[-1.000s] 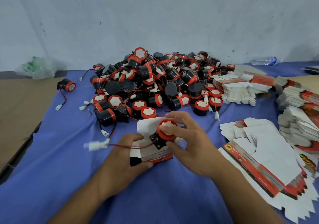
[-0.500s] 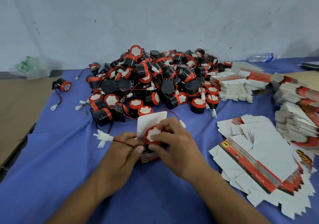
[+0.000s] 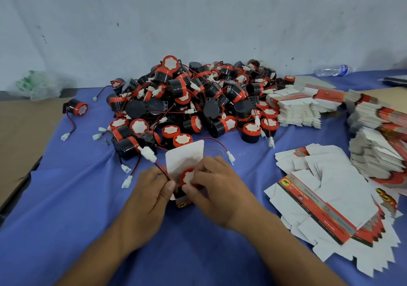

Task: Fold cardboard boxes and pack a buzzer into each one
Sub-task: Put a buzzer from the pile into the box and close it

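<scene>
Nearest the camera, both hands meet over a small cardboard box standing on the blue-covered tabletop; the left hand pinches the red wire against the box's left side, thumb pressed to the edge; the right hand is clamped by its fingertips on a buzzer, red-rimmed with a white face, sitting in the box's open mouth; the box's white flap stands up behind it; the wire's white connector sticks out to the upper left. To the right lie flat box blanks; beyond, the buzzer pile is heaped by the wall, with stacked blanks beside it; a water bottle lies far right.
</scene>
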The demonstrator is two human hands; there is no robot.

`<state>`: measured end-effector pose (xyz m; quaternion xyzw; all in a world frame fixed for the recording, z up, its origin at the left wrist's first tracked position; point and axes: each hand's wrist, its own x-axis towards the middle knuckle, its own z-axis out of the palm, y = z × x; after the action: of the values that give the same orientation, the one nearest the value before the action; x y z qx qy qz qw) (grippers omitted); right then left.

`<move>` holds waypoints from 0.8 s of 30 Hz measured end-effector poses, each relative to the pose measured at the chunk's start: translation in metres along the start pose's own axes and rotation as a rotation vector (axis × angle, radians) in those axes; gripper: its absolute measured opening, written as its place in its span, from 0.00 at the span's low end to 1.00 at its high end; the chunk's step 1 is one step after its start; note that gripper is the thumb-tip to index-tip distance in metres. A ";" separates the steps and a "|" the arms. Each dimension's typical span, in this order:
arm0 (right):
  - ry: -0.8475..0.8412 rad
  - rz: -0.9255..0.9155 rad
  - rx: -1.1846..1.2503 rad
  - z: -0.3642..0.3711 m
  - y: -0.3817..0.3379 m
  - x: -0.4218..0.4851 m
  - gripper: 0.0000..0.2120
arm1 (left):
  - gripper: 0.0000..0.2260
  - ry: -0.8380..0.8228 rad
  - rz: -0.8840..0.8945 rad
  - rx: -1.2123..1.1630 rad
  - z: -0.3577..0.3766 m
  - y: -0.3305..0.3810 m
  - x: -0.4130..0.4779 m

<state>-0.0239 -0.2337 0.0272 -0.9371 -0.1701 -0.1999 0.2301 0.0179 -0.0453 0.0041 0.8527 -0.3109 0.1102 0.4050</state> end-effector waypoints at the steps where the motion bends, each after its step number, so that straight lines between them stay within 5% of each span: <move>1: 0.020 -0.015 0.028 -0.003 -0.002 0.000 0.12 | 0.14 -0.002 0.033 0.028 0.000 0.001 0.001; 10: 0.152 0.148 0.639 -0.013 -0.023 0.010 0.09 | 0.12 -0.193 0.215 0.204 -0.008 0.013 0.003; 12: 0.215 0.130 0.584 -0.010 -0.019 0.007 0.04 | 0.06 -0.159 0.073 0.057 -0.006 0.015 0.002; 15: 0.255 0.070 0.341 -0.002 -0.016 0.002 0.06 | 0.10 -0.012 -0.200 -0.128 -0.003 0.015 -0.001; 20: 0.222 0.031 0.297 0.005 -0.018 -0.001 0.07 | 0.14 0.078 -0.409 -0.443 0.006 0.022 -0.001; 24: 0.073 0.172 0.230 0.002 -0.015 -0.002 0.10 | 0.11 0.091 -0.494 -0.570 0.008 0.025 -0.001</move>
<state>-0.0308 -0.2206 0.0302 -0.9078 -0.1023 -0.1924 0.3584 0.0013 -0.0632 0.0141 0.7494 -0.0956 -0.0441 0.6536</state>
